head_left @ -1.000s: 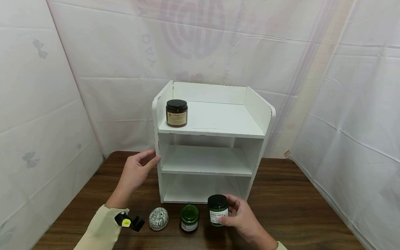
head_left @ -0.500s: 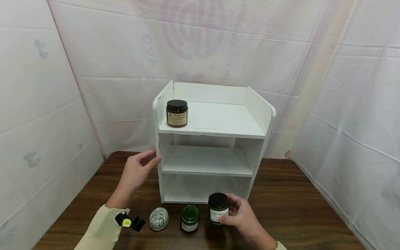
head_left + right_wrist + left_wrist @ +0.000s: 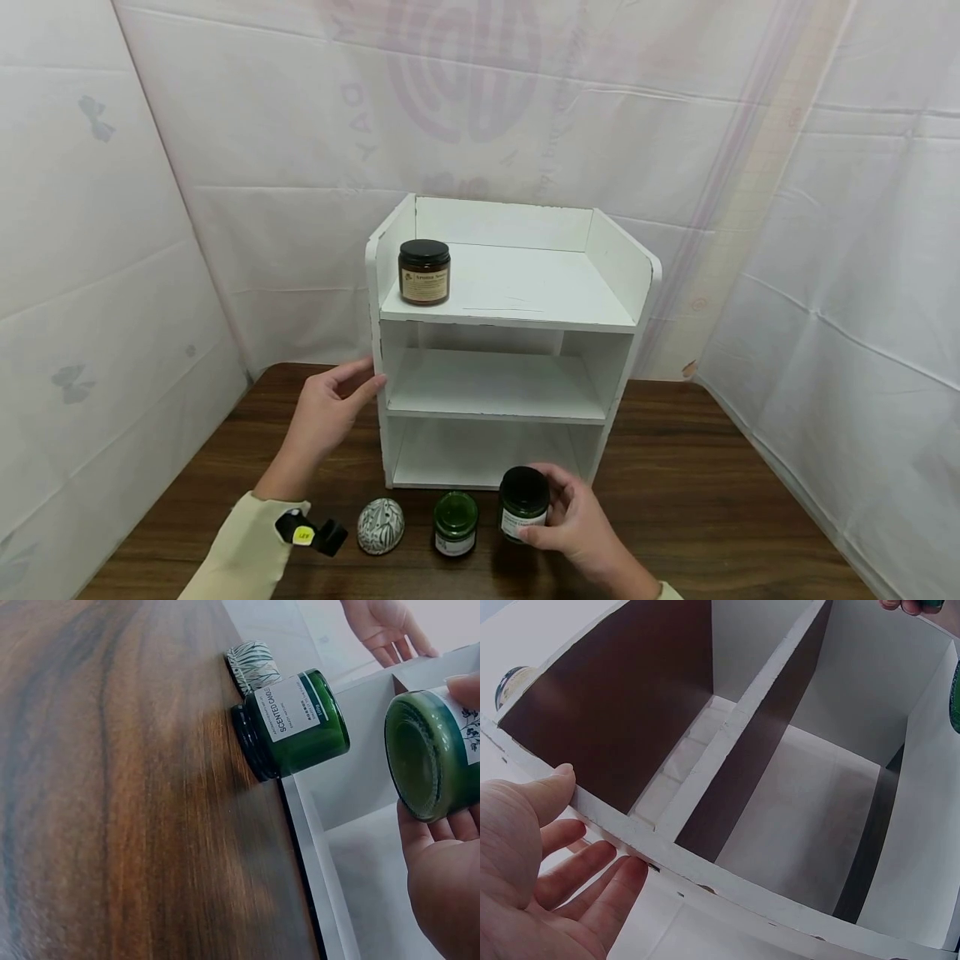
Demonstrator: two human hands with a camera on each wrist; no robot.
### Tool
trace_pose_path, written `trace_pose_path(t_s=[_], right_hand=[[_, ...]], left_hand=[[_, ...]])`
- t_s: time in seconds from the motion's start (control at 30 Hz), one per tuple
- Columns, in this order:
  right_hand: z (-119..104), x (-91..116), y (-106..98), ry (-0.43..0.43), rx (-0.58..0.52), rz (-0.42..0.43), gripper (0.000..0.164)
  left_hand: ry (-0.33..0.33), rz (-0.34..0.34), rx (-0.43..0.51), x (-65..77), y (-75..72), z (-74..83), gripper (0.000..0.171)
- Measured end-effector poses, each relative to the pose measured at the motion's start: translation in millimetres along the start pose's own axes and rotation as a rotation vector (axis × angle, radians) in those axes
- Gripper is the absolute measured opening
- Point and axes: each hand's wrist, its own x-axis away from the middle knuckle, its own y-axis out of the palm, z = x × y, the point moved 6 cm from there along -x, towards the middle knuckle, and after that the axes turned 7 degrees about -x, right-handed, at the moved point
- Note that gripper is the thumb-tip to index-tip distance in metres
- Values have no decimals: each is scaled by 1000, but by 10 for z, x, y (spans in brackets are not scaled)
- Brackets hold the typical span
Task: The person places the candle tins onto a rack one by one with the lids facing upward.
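My right hand [image 3: 581, 525] grips a green glass scented-candle jar [image 3: 517, 521] by its side, black lid up, in front of the white shelf unit [image 3: 498, 323]. Its glass base [image 3: 416, 761] faces the camera in the right wrist view. My left hand [image 3: 330, 408] rests against the unit's left side panel: in the left wrist view the thumb [image 3: 551, 795] lies on the front edge, with relaxed fingers along the outer face. A second green candle jar [image 3: 455, 515] stands lid-down on the table. Left of it sits a small rounded leaf-patterned tin [image 3: 380, 525].
A brown candle jar [image 3: 424, 273] with a black lid stands at the left of the unit's top shelf. Two lower compartments open to the front. The dark wooden table [image 3: 712, 492] is bounded by white cloth walls [image 3: 150, 250].
The jar in my right hand rises slightly, then dips again and tilts, so its black lid faces the head camera more. My left hand and the other things stay where they were.
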Motion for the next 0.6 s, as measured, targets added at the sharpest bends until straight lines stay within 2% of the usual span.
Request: trace_pose_path(t_s=[0.17,0.43,0.6], right_hand=[[10,14,5,-8,3,-14,70],[-33,37,6,3,115,-9,68],[-48,45,-16,7,146,6,68]], left_hand=[[5,2,4,-1,-2,-3,57],[3,-4,8,-3,7,-22,58],[-5,-9,5,-2,5,-25,59]])
